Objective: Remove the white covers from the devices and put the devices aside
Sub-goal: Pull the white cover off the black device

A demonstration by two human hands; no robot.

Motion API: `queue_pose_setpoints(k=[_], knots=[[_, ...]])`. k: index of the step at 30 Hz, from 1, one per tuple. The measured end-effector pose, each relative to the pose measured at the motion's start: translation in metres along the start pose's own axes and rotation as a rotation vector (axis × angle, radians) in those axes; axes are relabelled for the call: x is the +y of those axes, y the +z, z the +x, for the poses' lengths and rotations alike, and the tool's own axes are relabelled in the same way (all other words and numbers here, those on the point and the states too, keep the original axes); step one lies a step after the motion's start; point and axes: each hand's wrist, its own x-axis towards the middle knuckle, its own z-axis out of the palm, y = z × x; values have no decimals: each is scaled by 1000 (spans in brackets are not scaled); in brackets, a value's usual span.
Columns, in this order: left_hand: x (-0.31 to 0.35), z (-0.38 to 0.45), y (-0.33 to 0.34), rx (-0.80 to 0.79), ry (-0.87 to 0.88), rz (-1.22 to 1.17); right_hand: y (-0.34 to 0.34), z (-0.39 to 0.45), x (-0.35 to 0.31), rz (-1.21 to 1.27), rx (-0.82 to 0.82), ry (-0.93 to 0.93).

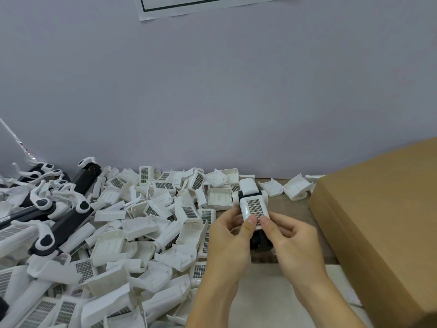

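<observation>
Device (254, 210) is up off the table (293, 209), held in both my hands just right of centre, grille side of its white cover (255, 207) facing me. My left hand (228, 235) grips it from the left, thumb pressed on the lower edge of the grille; my right hand (290, 235) grips from the right with its thumb right beside the other one. So the fingers of both hands are clamped on the device, curled round its dark underside, which I can only partly see. A second white piece sits at the far end of the device, past a dark band.

Left of my hands there's a huge pile of covers (132, 233), loose white shells, some grille up, some hollow side up, spilling all the way to the near edge. On my right is a cardboard box (378, 221), closed, close to the right hand but not touching.

Further back on the left lies a heap of black and white devices (59, 209). A few more loose covers lie along the wall (212, 91), and a paper sheet (201, 5) is stuck up high on it.
</observation>
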Motion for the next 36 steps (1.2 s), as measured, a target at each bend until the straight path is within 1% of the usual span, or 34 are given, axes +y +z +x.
queue_pose_setpoints(k=[5, 7, 10, 12, 14, 16, 17, 19, 21, 22, 24, 25, 27, 28, 29, 31, 33, 34, 36], knots=[[1, -1, 0, 30, 5, -111, 3, 0, 4, 4, 38, 26], [1, 1, 1, 68, 13, -163, 6, -1, 5, -97, 75, 7], [2, 2, 2, 150, -9, -236, 8, -5, 4, -261, 30, -98], [3, 3, 2, 126, -84, -280, 7, -6, 5, -339, -15, -146], [4, 3, 1, 88, -130, -278, 5, -6, 6, -426, 3, -178], [4, 2, 2, 83, -91, -235, 3, -4, 8, -430, 55, -201], [4, 1, 3, 115, -44, -206, 3, -3, 7, -398, 85, -198], [4, 1, 2, 225, 99, -94, 0, 1, 6, -286, 145, -126], [2, 3, -1, 312, 202, -44, -3, 4, 6, -127, 165, 12], [4, 2, -2, 337, 204, -60, -4, 6, 4, 1, 154, 110], [4, 0, -4, 316, 182, -127, -2, 5, -3, 319, 121, 325], [5, 0, -4, 275, 164, -179, -2, 4, -7, 423, 96, 424], [6, -2, -3, 177, 133, -261, -1, 1, -14, 492, -26, 565], [6, -1, -3, 153, 117, -273, -1, 0, -16, 510, -97, 605], [6, 0, -3, 150, 108, -267, -2, -1, -17, 521, -146, 625], [5, 2, -3, 180, 107, -248, -3, -2, -17, 508, -190, 622], [4, 3, -4, 230, 124, -257, -4, -2, -17, 501, -173, 606], [4, 3, -5, 244, 125, -279, -5, 0, -16, 497, -168, 587], [4, 4, -9, 247, 92, -410, -8, 1, -14, 423, -198, 529]])
